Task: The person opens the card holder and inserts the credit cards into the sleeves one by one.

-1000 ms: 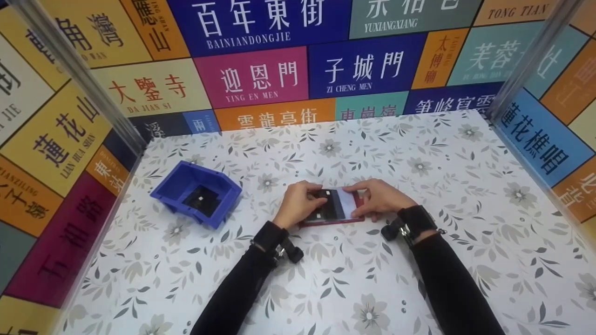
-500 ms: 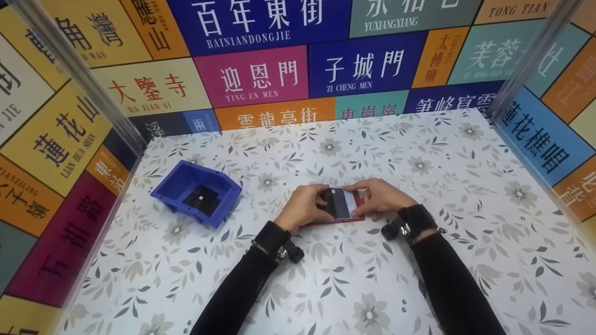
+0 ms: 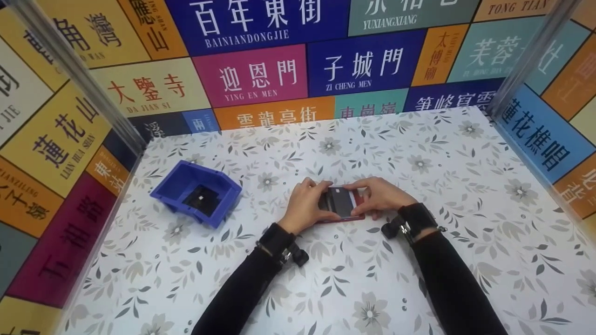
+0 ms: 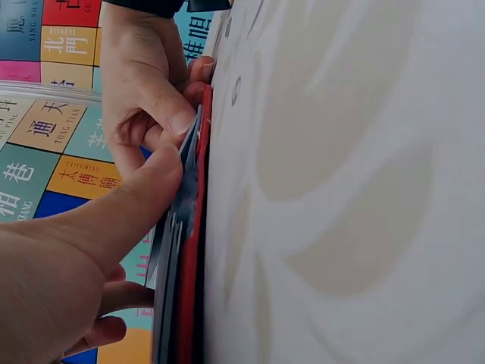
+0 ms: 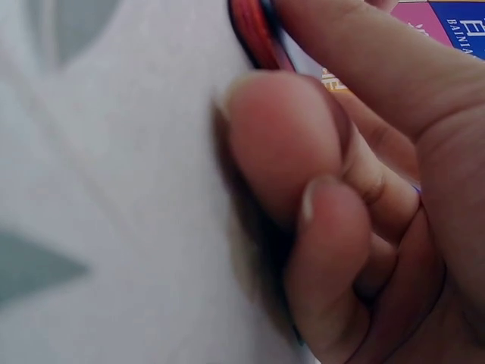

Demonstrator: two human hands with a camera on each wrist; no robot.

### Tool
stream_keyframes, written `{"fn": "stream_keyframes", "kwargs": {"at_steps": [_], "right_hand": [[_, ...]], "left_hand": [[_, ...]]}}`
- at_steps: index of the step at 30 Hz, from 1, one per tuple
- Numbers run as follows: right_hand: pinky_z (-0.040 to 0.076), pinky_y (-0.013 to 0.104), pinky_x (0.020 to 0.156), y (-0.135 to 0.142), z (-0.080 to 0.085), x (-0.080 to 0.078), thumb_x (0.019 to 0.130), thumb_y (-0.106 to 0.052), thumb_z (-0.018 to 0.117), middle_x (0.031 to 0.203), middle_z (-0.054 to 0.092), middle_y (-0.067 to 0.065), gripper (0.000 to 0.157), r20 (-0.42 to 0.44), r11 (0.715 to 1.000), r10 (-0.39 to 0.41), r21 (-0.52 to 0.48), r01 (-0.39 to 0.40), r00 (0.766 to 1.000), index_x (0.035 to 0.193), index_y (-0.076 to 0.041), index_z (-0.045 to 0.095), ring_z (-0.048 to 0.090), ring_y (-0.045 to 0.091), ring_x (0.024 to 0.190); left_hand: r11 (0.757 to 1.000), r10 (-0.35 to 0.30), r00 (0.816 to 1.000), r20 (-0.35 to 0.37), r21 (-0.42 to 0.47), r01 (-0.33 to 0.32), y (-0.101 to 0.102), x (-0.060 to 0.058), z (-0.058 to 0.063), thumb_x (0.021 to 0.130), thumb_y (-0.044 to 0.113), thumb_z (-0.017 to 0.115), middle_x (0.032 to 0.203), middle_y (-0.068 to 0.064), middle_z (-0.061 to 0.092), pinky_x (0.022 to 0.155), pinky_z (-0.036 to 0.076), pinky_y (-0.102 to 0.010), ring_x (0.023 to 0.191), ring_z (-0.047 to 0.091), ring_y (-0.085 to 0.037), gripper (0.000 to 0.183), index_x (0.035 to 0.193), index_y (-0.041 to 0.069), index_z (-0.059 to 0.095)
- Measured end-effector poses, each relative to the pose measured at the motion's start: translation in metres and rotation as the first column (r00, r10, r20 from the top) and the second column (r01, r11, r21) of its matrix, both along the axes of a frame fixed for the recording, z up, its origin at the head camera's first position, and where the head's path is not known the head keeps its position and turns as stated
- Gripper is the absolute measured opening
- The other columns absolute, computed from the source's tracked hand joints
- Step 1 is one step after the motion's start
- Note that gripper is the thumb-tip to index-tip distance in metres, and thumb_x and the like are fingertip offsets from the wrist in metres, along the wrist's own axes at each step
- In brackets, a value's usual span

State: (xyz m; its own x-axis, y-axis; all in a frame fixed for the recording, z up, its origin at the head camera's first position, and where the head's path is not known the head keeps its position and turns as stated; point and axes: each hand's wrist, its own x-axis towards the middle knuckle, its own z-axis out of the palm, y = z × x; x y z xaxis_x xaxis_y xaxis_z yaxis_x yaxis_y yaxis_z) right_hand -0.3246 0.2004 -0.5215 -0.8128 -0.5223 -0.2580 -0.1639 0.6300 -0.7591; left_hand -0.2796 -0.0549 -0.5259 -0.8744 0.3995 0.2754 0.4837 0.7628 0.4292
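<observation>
A red card holder (image 3: 361, 215) with sleeve pages lies open on the table between both hands. My left hand (image 3: 303, 204) pinches a dark card (image 3: 343, 202) with a small pale chip by its near and far edges, over the holder's pages. In the left wrist view the thumb (image 4: 144, 193) presses the card's edge, and the red cover (image 4: 198, 197) lies under stacked pages. My right hand (image 3: 384, 196) pinches the right end of the pages, thumb near and fingers far. In the right wrist view its curled fingers (image 5: 284, 144) rest beside the table, and only a corner of the red holder (image 5: 258, 30) shows.
A blue plastic bin (image 3: 170, 184) stands on the left of the table, with another dark card (image 3: 203, 200) inside. The flower-patterned tabletop (image 3: 368, 274) is bordered at the back and sides by panels (image 3: 260, 77) with printed signs.
My left hand has shifted right together with the dark card, which now covers most of the pale area of the page. The right hand stays in place.
</observation>
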Motion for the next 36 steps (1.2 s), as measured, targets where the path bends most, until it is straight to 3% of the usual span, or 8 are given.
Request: {"fn": "stream_keyframes", "kwargs": {"at_steps": [6, 15, 22, 29, 36], "right_hand": [[0.052, 0.029, 0.043, 0.002, 0.000, 0.000, 0.077, -0.025, 0.093, 0.060, 0.062, 0.004, 0.081, 0.009, 1.000, -0.002, -0.021, 0.002, 1.000, 0.150, -0.022, 0.057, 0.058, 0.014, 0.043], [0.051, 0.029, 0.042, 0.002, -0.002, -0.001, 0.077, -0.024, 0.093, 0.059, 0.062, 0.005, 0.082, 0.018, 0.999, 0.002, -0.040, -0.001, 1.000, 0.150, -0.022, 0.057, 0.058, 0.014, 0.041], [0.052, 0.028, 0.043, 0.002, -0.001, 0.000, 0.076, -0.022, 0.093, 0.060, 0.062, 0.004, 0.081, 0.010, 0.998, 0.012, -0.059, -0.011, 1.000, 0.149, -0.021, 0.058, 0.060, 0.014, 0.043], [0.056, 0.033, 0.047, 0.002, -0.003, -0.002, 0.075, -0.023, 0.094, 0.064, 0.063, 0.004, 0.084, -0.028, 0.995, 0.040, -0.088, -0.042, 0.999, 0.148, -0.016, 0.055, 0.063, 0.017, 0.047], [0.054, 0.030, 0.049, -0.001, -0.002, -0.002, 0.072, -0.022, 0.096, 0.069, 0.061, 0.004, 0.083, 0.014, 0.997, -0.013, -0.079, 0.014, 1.000, 0.141, -0.015, 0.052, 0.063, 0.018, 0.048]], "left_hand": [[1.000, 0.011, 0.999, -0.039, -0.012, -0.011, 0.007, -0.001, -0.004, 0.065, 0.053, 0.094, 0.122, -0.012, 0.063, 0.092, 0.049, -0.042, 0.107, 0.059, -0.029, 0.089, 0.140, 0.016, 0.063], [1.000, -0.012, 1.000, 0.013, -0.015, 0.012, 0.010, 0.000, -0.005, 0.070, 0.050, 0.092, 0.138, -0.014, 0.064, 0.114, 0.043, -0.047, 0.135, 0.054, -0.030, 0.086, 0.140, 0.011, 0.062], [0.993, -0.038, 0.995, 0.089, -0.104, 0.047, 0.009, 0.004, 0.002, 0.070, 0.058, 0.090, 0.157, -0.020, 0.048, 0.121, 0.037, -0.051, 0.147, 0.042, -0.038, 0.106, 0.153, 0.008, 0.048], [0.987, -0.100, 0.969, 0.225, -0.102, 0.126, -0.011, -0.004, 0.008, 0.066, 0.049, 0.096, 0.159, -0.005, 0.049, 0.126, 0.030, -0.045, 0.149, 0.042, -0.028, 0.122, 0.164, 0.017, 0.031], [0.992, -0.105, 0.937, 0.332, -0.038, 0.124, -0.027, -0.013, 0.005, 0.067, 0.050, 0.095, 0.160, -0.004, 0.048, 0.121, 0.037, -0.042, 0.144, 0.046, -0.024, 0.119, 0.164, 0.021, 0.031]]}}
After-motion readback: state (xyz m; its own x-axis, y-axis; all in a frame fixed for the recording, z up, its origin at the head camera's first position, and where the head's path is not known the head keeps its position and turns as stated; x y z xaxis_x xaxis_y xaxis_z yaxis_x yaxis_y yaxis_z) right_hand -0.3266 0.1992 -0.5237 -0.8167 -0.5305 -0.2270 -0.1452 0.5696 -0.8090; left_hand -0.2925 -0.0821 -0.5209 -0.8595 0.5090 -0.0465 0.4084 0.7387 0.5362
